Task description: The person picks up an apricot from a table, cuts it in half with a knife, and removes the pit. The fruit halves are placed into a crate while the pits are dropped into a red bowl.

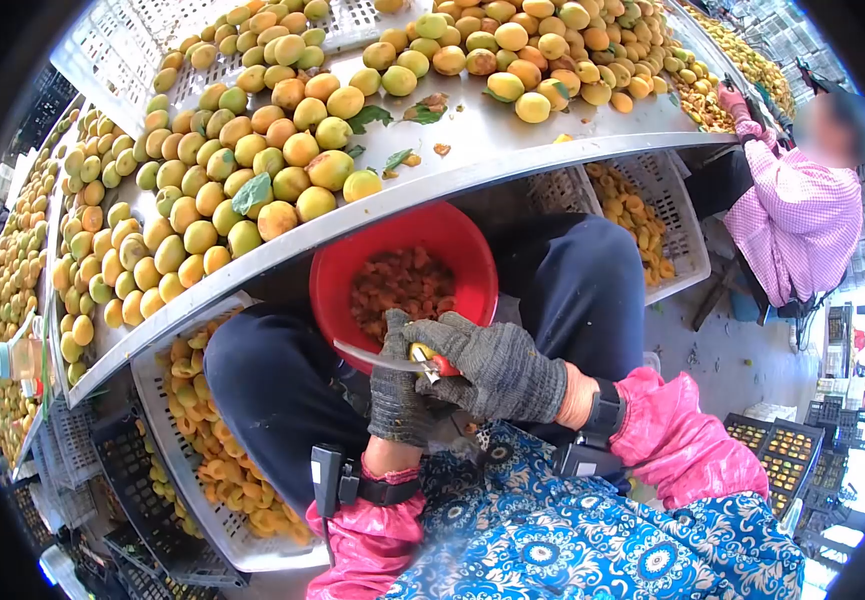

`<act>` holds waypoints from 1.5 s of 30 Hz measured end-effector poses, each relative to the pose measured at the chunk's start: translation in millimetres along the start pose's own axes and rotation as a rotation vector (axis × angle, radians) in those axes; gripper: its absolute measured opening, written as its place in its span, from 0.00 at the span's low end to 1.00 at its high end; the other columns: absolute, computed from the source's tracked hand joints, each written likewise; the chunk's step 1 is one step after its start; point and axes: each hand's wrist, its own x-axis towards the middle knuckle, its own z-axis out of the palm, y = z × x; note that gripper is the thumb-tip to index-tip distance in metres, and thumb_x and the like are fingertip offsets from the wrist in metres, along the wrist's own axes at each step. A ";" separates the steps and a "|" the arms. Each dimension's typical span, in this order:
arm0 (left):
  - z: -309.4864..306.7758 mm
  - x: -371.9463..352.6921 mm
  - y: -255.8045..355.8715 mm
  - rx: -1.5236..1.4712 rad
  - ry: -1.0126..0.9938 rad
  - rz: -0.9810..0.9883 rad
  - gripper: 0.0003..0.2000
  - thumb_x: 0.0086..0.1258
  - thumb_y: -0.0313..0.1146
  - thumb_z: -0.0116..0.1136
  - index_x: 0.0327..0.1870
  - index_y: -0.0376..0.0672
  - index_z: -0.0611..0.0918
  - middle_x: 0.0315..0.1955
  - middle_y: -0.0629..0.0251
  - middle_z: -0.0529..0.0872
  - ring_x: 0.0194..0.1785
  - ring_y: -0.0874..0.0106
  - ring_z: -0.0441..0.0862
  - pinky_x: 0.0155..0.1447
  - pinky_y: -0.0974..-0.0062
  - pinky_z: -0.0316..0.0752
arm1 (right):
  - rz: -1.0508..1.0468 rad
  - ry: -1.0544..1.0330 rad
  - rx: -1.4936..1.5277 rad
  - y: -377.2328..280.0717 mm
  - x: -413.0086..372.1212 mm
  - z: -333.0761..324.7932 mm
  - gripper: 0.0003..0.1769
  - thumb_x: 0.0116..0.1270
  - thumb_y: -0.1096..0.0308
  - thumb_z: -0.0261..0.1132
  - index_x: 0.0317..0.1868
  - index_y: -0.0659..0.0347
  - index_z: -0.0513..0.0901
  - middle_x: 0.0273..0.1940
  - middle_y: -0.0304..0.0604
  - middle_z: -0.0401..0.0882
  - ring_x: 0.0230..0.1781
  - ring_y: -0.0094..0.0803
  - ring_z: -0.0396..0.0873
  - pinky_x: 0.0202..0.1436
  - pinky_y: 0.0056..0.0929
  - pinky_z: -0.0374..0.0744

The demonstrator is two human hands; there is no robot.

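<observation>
In front of my lap, my right hand (502,365), in a dark grey knitted glove, is closed around a knife (377,358) whose blade points left. Red and yellow show at the knife's handle end, between my fingers. My left hand (397,395), gloved alike, is closed right beside it, with the blade crossing over its fingers. Whatever the left fingers grip is hidden. Just beyond both hands, between my knees, sits a red basin (472,260) partly filled with brownish-orange apricot stones (402,285).
A metal-edged table (492,130) stands ahead, heaped with apricots (252,150). Crates of halved apricots sit low at left (242,490) and under the table at right (642,220). A person (802,210) in a pink checked top sits at the right. Dark trays (772,450) lie behind.
</observation>
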 end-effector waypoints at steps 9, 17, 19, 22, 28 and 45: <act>-18.4 14.3 -18.1 0.004 0.169 0.246 0.18 0.76 0.53 0.47 0.40 0.48 0.79 0.34 0.67 0.83 0.40 0.70 0.82 0.45 0.68 0.78 | 0.113 0.107 0.175 1.5 4.1 12.2 0.27 0.60 0.64 0.68 0.60 0.59 0.75 0.51 0.51 0.80 0.47 0.51 0.81 0.47 0.40 0.81; 8.9 5.7 -5.8 0.141 0.204 0.391 0.23 0.78 0.51 0.43 0.53 0.38 0.77 0.41 0.65 0.82 0.42 0.74 0.81 0.47 0.75 0.78 | 0.147 0.132 0.372 13.7 18.7 14.2 0.23 0.64 0.66 0.68 0.58 0.64 0.76 0.50 0.50 0.82 0.51 0.41 0.82 0.55 0.34 0.78; 22.4 -1.8 2.8 0.216 0.221 0.306 0.25 0.78 0.54 0.42 0.49 0.38 0.78 0.38 0.66 0.82 0.40 0.75 0.81 0.45 0.76 0.78 | 0.222 0.206 0.538 20.7 20.5 19.5 0.25 0.61 0.64 0.69 0.58 0.63 0.77 0.50 0.53 0.81 0.48 0.46 0.82 0.53 0.36 0.79; 27.6 -5.7 3.0 0.468 0.251 0.357 0.29 0.79 0.57 0.35 0.46 0.38 0.79 0.36 0.66 0.83 0.38 0.76 0.80 0.42 0.78 0.78 | 0.273 0.217 0.610 22.8 19.7 19.8 0.24 0.62 0.66 0.68 0.58 0.63 0.78 0.48 0.53 0.83 0.49 0.42 0.83 0.55 0.34 0.78; 35.2 -6.8 3.3 0.518 0.204 0.503 0.29 0.77 0.59 0.37 0.51 0.38 0.78 0.37 0.64 0.81 0.38 0.73 0.80 0.41 0.75 0.78 | 0.436 0.291 0.710 21.3 19.2 7.5 0.18 0.65 0.68 0.67 0.54 0.63 0.80 0.45 0.45 0.84 0.46 0.28 0.81 0.52 0.28 0.79; 36.9 -19.2 9.1 0.446 -0.335 0.547 0.36 0.71 0.58 0.52 0.71 0.38 0.63 0.61 0.59 0.72 0.61 0.65 0.73 0.66 0.65 0.70 | 0.263 0.152 0.669 21.2 6.0 -15.8 0.25 0.58 0.62 0.75 0.54 0.60 0.81 0.46 0.42 0.81 0.48 0.31 0.79 0.55 0.31 0.76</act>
